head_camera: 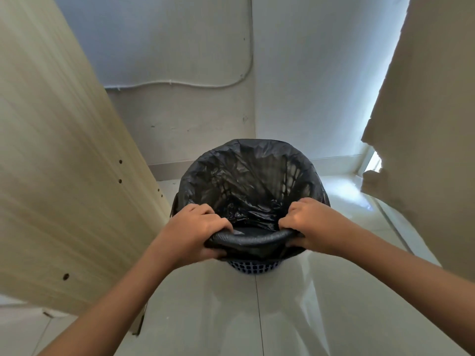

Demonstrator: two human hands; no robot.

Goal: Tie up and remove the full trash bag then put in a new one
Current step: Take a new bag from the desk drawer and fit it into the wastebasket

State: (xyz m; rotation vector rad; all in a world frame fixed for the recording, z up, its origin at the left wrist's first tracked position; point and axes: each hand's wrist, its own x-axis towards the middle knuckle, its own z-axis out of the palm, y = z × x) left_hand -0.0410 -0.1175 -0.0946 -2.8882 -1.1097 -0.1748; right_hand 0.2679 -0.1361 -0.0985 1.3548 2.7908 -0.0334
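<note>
The black trash bag [246, 186] lines a blue lattice-walled bin [253, 266] that stands upright on the floor [231, 317], mouth opening upward toward the camera, long axis vertical. The bag's edge is folded outward over the bin's rim all the way round; the plastic inside is creased, and the bin's lattice shows faintly through it on the far right wall. No contents can be made out inside the bag.

Left hand [191, 233]: fingers curled over the near rim from above, thumb beneath, gripping the folded bag edge at the near left. Right hand [312, 226]: same grip, fingers curled over the rim at the near right, thumb under. The two hands are apart, with a stretch of covered rim between them.

The floor is pale glossy tile with a grout line running from the bin toward the viewer. The bin sits in a corner of plain whitish walls [180, 60]; a white cable [180, 84] runs along the back wall. A light wooden panel [64, 163] with small holes stands just left of the bin. A pale panel with a broken edge [424, 124] rises at right, with bright light beside it.
</note>
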